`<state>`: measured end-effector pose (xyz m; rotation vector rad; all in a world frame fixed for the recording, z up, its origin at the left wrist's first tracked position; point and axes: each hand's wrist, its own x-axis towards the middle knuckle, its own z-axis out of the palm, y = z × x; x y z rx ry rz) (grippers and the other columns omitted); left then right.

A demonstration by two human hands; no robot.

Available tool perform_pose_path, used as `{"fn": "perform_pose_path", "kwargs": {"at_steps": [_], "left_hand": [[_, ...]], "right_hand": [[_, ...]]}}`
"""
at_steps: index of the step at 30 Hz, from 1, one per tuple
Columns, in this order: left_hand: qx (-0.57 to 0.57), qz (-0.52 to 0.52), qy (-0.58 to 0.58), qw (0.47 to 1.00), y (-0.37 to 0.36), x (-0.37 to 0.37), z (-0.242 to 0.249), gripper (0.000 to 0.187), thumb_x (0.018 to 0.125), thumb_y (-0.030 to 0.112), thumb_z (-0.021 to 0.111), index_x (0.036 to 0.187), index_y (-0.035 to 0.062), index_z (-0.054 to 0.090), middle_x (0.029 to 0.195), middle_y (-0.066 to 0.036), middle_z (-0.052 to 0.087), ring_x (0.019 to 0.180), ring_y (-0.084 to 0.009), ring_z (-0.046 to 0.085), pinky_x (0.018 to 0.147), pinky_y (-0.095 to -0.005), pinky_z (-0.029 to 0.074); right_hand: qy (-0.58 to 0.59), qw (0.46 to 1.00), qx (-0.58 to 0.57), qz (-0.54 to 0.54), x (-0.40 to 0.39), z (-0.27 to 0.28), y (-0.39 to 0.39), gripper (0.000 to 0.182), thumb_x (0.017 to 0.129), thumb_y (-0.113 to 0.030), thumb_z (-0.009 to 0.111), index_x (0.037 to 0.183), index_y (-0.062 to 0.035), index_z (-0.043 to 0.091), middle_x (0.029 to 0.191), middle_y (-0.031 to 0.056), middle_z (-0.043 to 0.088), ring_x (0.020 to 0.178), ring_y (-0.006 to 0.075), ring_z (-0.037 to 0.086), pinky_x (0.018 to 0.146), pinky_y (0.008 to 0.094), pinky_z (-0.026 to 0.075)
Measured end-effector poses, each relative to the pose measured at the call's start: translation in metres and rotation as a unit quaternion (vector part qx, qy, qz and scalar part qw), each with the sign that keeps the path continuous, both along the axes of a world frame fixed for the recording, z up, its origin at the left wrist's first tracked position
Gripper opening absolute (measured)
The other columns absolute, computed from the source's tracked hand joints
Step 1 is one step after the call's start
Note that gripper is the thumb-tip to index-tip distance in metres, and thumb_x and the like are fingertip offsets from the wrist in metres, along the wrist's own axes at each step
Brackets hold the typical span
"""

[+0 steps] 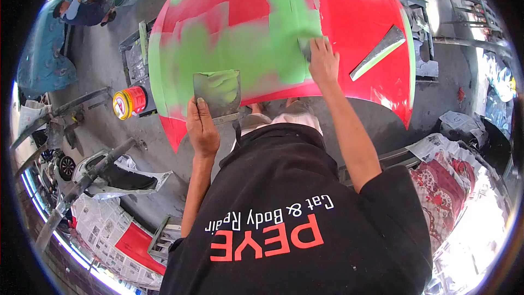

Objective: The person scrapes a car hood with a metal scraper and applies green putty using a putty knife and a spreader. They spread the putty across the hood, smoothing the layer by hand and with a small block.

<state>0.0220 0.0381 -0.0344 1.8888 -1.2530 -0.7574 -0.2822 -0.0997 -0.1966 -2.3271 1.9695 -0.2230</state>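
1. Right hand [323, 61]: fingers flat and pressed down on a small spreader [306, 47], blade edge against the panel [355, 5]. Not a fist; a flattened pinch, palm down. Judged: the flat press keeps the blade flush so the filler [256, 49] goes on thin.
2. Left hand [201, 128]: closed on the lower edge of a flat board [217, 93], thumb on top, remaining fingers underneath and hidden. The board is held level, face up, with a smear of green filler on it. Judged: it serves as a palette, kept just beside the work so the spreader can reload without a long reach.
3. Panel: red, curved, lying face up in front of the person. The green filler covers a wide patch across its middle and along the upper edge; the spreader sits at the right margin of that patch.
4. Second spreader [377, 53] lies loose on the panel, right of the right hand, apart from it.
5. Tin [130, 101], red and yellow, lies on its side at the panel's left edge.
6. Farther out: newspaper [103, 229] on the floor at lower left; another person [82, 10] at upper left, well apart.
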Motion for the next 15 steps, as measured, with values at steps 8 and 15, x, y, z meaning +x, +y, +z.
{"fn": "perform_pose_path", "kwargs": {"at_steps": [8,15], "left_hand": [[-0.061,-0.034,-0.009,0.998,-0.006,0.003,-0.011,0.027,0.111,0.017,0.043,0.120,-0.0048,0.057,0.086,-0.005,0.055,0.078,-0.0132,0.047,0.071,-0.0281,0.042],[-0.013,-0.023,0.047,0.999,-0.003,0.012,-0.001,0.030,0.111,0.017,0.041,0.122,-0.0058,0.058,0.106,-0.008,0.061,0.098,-0.0169,0.053,0.090,-0.0307,0.044]], "right_hand": [[-0.031,0.997,0.065,-0.012,0.002,0.002,0.133,0.051,0.086,-0.008,0.060,0.136,-0.0048,0.053,0.138,0.0087,0.052,0.136,0.0282,0.046,0.088,0.0459,0.048],[-0.091,0.994,0.062,-0.021,0.040,0.024,0.106,0.049,0.086,-0.009,0.060,0.135,-0.0063,0.055,0.131,0.0101,0.055,0.131,0.0292,0.049,0.088,0.0490,0.045]]}}
